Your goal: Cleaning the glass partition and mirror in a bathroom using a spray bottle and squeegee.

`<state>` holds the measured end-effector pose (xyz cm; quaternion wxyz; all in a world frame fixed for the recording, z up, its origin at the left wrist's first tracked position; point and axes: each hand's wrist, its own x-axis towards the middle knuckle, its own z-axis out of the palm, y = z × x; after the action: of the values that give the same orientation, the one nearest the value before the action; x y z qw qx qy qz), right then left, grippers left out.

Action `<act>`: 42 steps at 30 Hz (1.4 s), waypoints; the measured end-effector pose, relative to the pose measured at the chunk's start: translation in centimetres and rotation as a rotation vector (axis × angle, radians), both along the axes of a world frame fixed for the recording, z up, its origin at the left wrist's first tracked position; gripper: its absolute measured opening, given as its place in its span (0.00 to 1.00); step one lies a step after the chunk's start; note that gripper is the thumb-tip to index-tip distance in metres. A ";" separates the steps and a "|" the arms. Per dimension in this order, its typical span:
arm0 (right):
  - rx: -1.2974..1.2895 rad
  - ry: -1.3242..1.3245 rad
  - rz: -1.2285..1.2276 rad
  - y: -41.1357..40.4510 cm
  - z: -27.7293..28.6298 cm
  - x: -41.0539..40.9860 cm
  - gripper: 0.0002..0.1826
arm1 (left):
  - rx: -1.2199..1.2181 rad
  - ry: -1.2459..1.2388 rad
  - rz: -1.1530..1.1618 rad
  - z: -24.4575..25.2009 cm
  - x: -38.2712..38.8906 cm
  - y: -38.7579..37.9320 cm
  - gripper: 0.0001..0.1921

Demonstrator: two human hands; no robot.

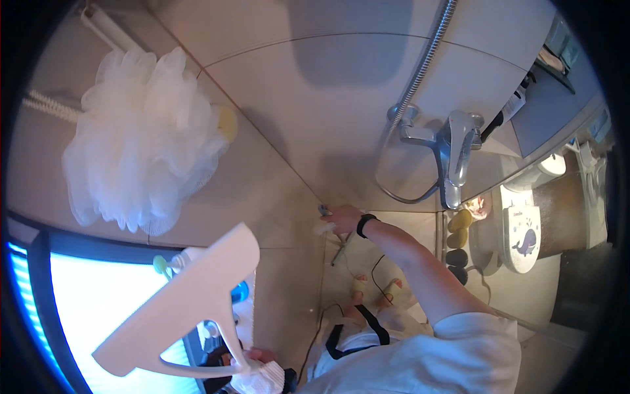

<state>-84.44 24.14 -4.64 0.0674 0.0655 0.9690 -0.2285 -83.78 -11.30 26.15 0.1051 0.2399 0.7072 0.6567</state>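
Observation:
My right hand [344, 219], with a black band at the wrist, reaches down to the shower corner. Its fingers close around a small grey-blue item [323, 210] with pale, see-through material below; what it is, I cannot tell. At the bottom left, my left hand [262, 354] grips the handle of a white plastic squeegee [182, 295], whose broad blade points up and left. The squeegee's ribbed white grip [261, 378] hides much of that hand. Above it, a white mesh bath pouf [142, 143] hangs by the tiled wall.
A chrome mixer tap [453, 152] with a metal hose [424, 64] is on the wall. Bottles, one with blue liquid [239, 292], stand by the bright window [108, 305]. Dark cables [320, 325] trail near my sandalled feet [361, 284]. A toilet with a whale lid [522, 241] lies right, past a glass panel.

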 end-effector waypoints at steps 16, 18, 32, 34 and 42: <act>-0.424 0.343 -0.821 -8.0 3.0 12.0 0.37 | -0.261 0.189 -0.249 -0.4 -2.0 1.5 0.08; -0.422 0.502 -0.937 -8.6 4.8 18.1 0.37 | -0.318 0.274 -0.310 0.2 -2.0 1.6 0.07; -0.104 0.419 -1.741 -1.6 4.1 39.0 0.25 | -0.600 1.238 -1.003 6.5 0.6 0.6 0.09; -0.170 0.398 -1.803 -3.2 2.8 39.6 0.25 | -0.616 1.328 -1.095 7.4 0.2 -0.6 0.10; -0.187 0.259 -1.923 -9.5 1.0 43.1 0.24 | -0.656 1.601 -1.519 9.2 -6.3 -8.5 0.13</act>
<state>-41.38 14.61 -3.67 -0.2499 0.7974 0.4798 -0.2676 -90.04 -19.82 35.34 0.0517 0.9135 0.3812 -0.1322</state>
